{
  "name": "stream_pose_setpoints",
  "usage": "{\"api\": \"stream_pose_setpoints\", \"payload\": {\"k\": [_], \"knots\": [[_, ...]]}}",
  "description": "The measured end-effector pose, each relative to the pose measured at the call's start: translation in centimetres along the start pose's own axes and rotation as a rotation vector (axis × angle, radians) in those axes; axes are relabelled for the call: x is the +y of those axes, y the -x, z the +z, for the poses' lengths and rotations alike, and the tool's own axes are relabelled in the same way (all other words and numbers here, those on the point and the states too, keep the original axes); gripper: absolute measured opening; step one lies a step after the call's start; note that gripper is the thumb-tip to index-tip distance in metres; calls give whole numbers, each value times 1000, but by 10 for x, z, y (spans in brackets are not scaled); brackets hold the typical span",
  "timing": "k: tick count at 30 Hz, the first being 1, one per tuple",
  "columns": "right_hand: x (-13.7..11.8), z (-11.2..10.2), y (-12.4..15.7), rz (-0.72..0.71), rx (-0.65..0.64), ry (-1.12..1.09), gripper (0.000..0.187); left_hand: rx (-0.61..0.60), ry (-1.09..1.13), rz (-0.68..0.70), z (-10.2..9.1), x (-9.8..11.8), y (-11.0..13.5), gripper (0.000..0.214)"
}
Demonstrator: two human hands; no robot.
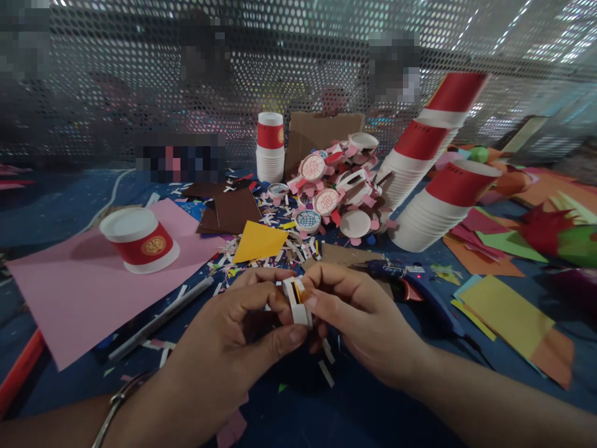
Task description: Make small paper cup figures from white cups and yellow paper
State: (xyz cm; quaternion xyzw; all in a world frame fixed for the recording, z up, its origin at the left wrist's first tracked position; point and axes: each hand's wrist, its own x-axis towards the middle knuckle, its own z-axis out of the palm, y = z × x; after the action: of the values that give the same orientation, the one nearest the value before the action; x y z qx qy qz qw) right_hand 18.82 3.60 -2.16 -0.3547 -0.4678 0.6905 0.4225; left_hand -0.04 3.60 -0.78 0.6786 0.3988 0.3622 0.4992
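Between my two hands, above the blue table, is a small white paper ring (301,314) with a bit of yellow paper at its edge. My left hand (252,323) wraps its fingers and thumb round the ring's left side. From the other side my right hand (357,320) pinches the rim, thumb and forefinger near the yellow paper. The fingers partly hide the ring. Just beyond my hands lies a yellow paper square (260,241) among paper scraps. A heap of small round paper pieces with pink tabs (326,202) sits farther back.
Stacked paper cups (420,208) lean at the right, another cup stack (270,149) stands behind. An upturned cup (140,239) rests on pink paper (84,298). A blue glue gun (429,298) lies right of my hands, near coloured sheets (508,311). Perforated metal screening (298,56) closes the back.
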Motion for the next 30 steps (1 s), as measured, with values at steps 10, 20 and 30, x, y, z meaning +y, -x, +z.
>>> {"api": "stream_pose_setpoints", "payload": {"k": [10,20,30], "knots": [[-1,-1,-2,-86,54,96,28,-14,379,-196,0,-6,-1,15],[-4,-4,-5,22,32,218,35,142,709,-152,-7,7,-11,21],[-3,-3,-4,112,-91,44,38,171,719,-187,-11,9,-13,19]]}}
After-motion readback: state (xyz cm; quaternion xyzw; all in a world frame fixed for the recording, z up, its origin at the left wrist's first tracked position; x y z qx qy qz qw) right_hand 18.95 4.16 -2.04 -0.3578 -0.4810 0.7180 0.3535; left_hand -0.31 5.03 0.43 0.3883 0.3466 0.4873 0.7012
